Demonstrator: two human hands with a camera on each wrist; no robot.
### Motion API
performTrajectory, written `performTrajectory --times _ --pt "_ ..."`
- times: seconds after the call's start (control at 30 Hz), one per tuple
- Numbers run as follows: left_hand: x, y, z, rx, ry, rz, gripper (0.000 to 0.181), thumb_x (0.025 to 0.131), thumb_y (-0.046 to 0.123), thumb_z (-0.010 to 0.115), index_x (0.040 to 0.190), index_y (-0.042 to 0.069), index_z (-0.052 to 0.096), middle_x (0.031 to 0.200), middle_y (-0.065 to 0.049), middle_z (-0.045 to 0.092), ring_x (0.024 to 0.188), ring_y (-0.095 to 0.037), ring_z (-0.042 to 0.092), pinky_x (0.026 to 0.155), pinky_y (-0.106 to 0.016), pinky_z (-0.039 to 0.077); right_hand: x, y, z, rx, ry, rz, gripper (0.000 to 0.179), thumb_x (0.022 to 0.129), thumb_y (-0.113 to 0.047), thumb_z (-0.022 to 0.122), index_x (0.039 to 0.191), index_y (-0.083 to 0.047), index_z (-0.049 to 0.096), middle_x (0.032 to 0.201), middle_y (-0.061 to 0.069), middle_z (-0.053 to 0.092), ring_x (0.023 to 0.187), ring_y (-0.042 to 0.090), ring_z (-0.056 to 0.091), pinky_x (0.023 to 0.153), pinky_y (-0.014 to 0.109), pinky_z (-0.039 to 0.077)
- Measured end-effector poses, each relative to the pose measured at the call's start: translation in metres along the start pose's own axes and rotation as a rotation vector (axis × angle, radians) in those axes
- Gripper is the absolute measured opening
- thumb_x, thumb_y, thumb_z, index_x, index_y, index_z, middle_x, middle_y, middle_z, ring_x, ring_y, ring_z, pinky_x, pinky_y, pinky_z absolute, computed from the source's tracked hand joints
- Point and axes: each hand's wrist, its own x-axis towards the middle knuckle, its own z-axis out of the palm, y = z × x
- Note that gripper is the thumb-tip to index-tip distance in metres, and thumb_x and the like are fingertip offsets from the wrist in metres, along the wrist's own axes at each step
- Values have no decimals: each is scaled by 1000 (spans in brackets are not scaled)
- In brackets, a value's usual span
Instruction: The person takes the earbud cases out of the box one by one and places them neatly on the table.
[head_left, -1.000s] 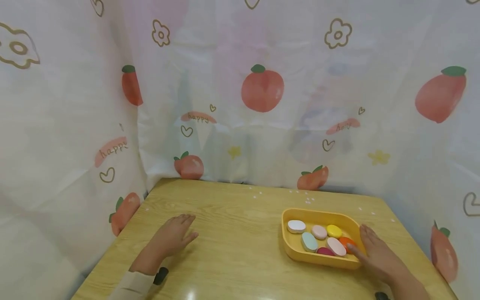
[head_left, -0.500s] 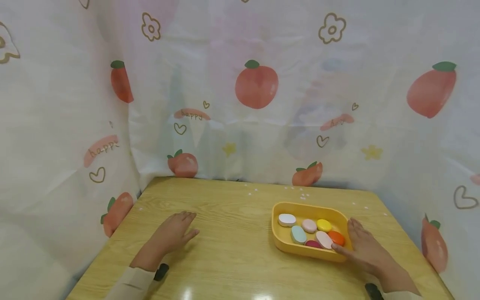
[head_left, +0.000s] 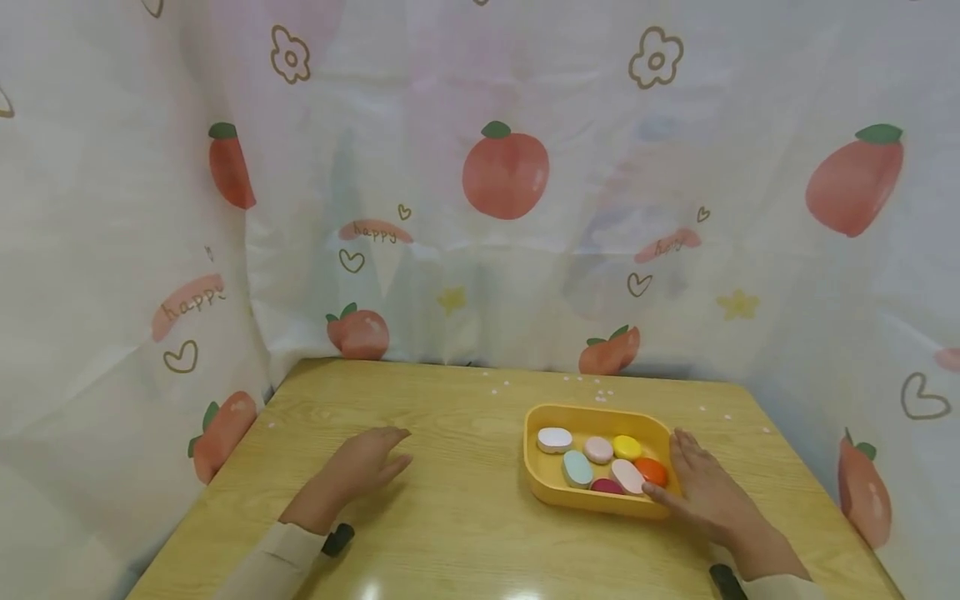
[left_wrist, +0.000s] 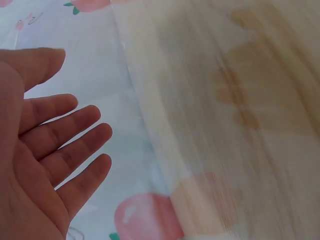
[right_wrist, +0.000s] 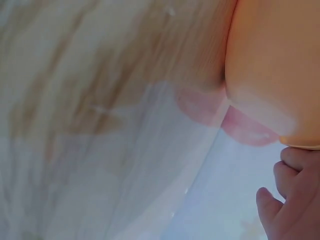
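Note:
A yellow-orange tray [head_left: 600, 503] stands on the wooden table, right of the middle. Several smooth, rounded, pebble-like pieces lie inside: a white oval [head_left: 554, 440], a mint one [head_left: 577, 469], a yellow one [head_left: 627, 447], an orange one [head_left: 651, 472], a crimson one [head_left: 607, 486] and two pale pink ones. My right hand [head_left: 708, 493] has its straight fingers against the tray's right end, thumb at the near right rim. In the right wrist view its fingertips meet the tray's wall [right_wrist: 275, 60]. Palm inward, my left hand [head_left: 360, 468] hovers over the table's left side, fingers extended and holding nothing.
A white curtain [head_left: 420, 275] printed with peaches and flowers encloses the table [head_left: 442, 533] at the back and sides. Small white specks [head_left: 602, 395] dot the table's far part. Dark straps show at both wrists.
The tray has slid left along the table with my right hand against its end. My left hand has moved a little to the right. The head view has turned slightly rightward.

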Motion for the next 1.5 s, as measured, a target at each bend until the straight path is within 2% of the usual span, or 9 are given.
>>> performTrajectory --times 0.13,0.33,0.43,0.63,0.73,1.07,1.23,1.5 --pt "11 4 3 -75 -1 -28 43 96 32 64 127 3 60 121 -9 64 107 -25 62 88 -42 52 1 -2 2 -14 7 3 96 94 -54 55 144 19 19 152 36 17 139 51 16 108 66 19" --pt "33 16 6 -193 -48 -61 47 97 34 62 132 4 57 123 -7 63 103 -22 63 83 -40 54 1 0 5 -26 9 2 96 94 -54 54 144 19 19 152 35 16 139 49 16 111 63 14" --pt "45 23 6 -257 -68 -59 46 97 32 62 132 2 57 122 -8 63 102 -24 63 82 -41 54 1 0 5 -20 5 9 96 94 -55 53 145 18 18 153 34 15 140 48 15 112 61 12" --pt "68 40 11 -390 -105 -62 42 98 28 61 133 5 56 119 -9 64 101 -22 63 79 -37 54 0 -2 4 -24 -7 21 96 94 -56 53 145 18 20 153 33 16 140 48 16 109 64 16" --pt "80 49 15 -426 -125 -52 42 98 28 61 134 7 56 119 -9 64 100 -20 64 78 -34 55 -1 -2 4 -36 -11 27 96 94 -56 53 145 18 20 153 34 16 139 49 16 109 65 17" --pt "120 75 19 -418 -145 32 38 98 30 61 131 11 59 117 -5 66 98 -13 63 79 -26 54 8 -5 2 -57 -15 16 98 93 -60 51 145 18 20 154 33 15 141 48 14 111 63 16" --pt "136 87 19 -415 -156 83 38 98 30 61 130 9 60 118 -3 65 99 -11 62 82 -26 52 15 -11 3 -74 -20 2 99 93 -61 51 144 19 22 153 34 15 140 49 15 110 63 16" --pt "159 107 27 -304 -197 165 38 97 29 63 126 6 63 117 -1 66 100 -10 62 85 -24 51 13 -14 6 -113 9 -34 96 92 -60 54 143 18 28 152 32 21 140 47 19 110 62 20"
